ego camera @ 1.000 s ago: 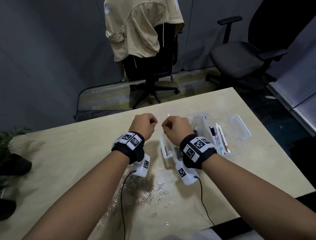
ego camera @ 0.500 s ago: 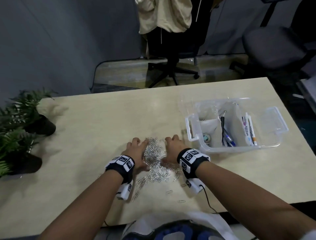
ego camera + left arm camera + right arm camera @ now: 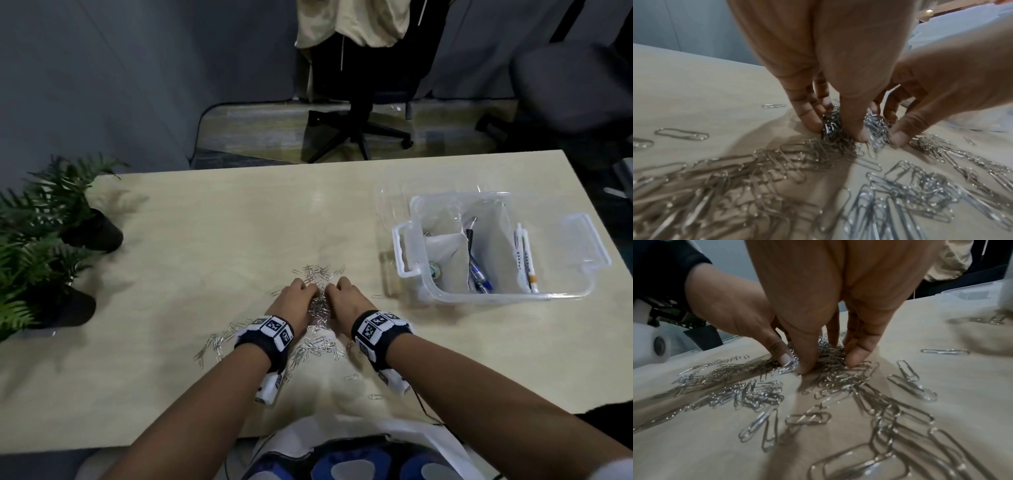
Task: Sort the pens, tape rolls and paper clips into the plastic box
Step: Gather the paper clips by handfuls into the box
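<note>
Left hand [image 3: 296, 303] knuckles-up on the table [image 3: 205, 246], fingers curled down into the clips [image 3: 318, 308], pinching a clump against the thumb. Right hand [image 3: 344, 301] just beside, mirrored, likewise gripping clips. More clips strewn around both wrists. Farther right, box [image 3: 407, 253] with pens [image 3: 478, 274]; tape barely discernible inside.

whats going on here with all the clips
A person is gathering paper clips on the table. The left hand and right hand pinch one clump between them, fingers curled into it. Many clips still lie scattered. The box to the right already holds pens.
</note>
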